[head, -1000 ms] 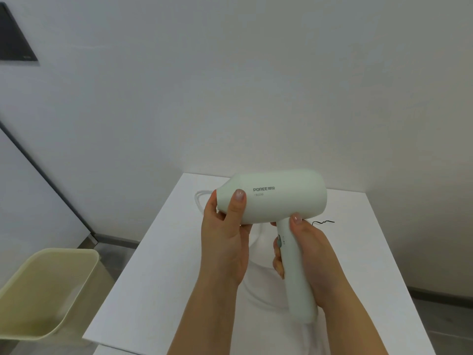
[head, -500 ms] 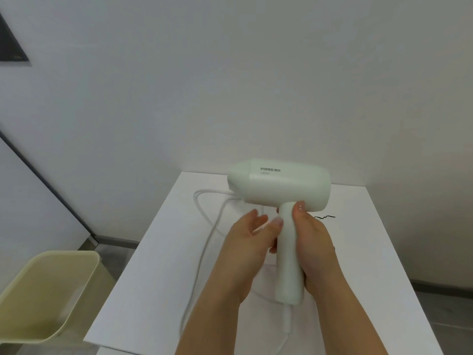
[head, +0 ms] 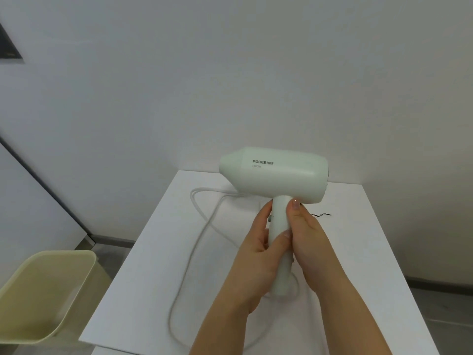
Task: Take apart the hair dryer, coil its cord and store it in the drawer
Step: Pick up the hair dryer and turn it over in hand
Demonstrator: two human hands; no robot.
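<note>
I hold the dryer (head: pixel 273 175) upright above the middle of the table (head: pixel 371 278), with its nozzle pointing left. My left hand (head: pixel 258 252) and right hand (head: pixel 309 242) both grip its handle, fingers curled round it. The cord (head: pixel 190 260) trails from the handle's foot, loops toward the far left corner, then runs to the near edge. A bin (head: pixel 38 290) stands past the left edge.

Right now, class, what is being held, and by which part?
The left hand and the right hand both hold the hair dryer by its handle, below the barrel.
</note>
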